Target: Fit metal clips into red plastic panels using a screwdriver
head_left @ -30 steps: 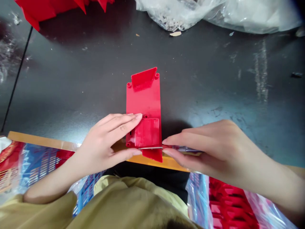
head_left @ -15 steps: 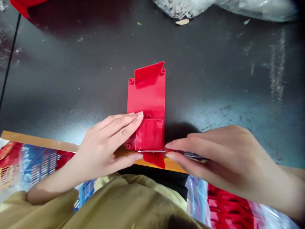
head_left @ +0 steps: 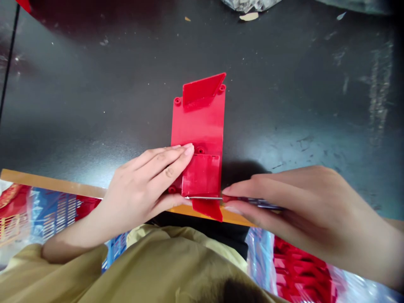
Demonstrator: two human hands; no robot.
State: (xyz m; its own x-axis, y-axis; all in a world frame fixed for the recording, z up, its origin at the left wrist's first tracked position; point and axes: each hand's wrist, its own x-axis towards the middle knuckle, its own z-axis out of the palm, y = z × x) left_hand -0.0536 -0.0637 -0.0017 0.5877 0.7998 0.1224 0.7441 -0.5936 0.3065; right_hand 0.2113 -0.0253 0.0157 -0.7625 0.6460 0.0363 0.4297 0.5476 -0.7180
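A red plastic part [head_left: 198, 126], a flat plate with screw bosses, a raised box section and an upright flap at each end, lies at the table's front edge. My left hand [head_left: 154, 176] grips its lower left side, fingers pressed on top and thumb by the near edge. My right hand [head_left: 293, 202] pinches the dark and red handle of a screwdriver [head_left: 205, 198]. Its thin metal shaft lies across the near end of the box section, pointing left, with the tip beside my left thumb. Most of the handle is hidden inside my right hand.
The black table [head_left: 126, 84] has an orange-brown front edge [head_left: 57, 183]. Clear plastic bags [head_left: 252, 4] sit at the back. Below the edge are a blue basket [head_left: 55, 210] on the left and several red plastic pieces [head_left: 299, 269] in clear wrapping on the right.
The view has shifted slightly, so the table and red part appear a little higher and further right. Both hands keep their holds, and the screwdriver shaft stays across the part's near end.
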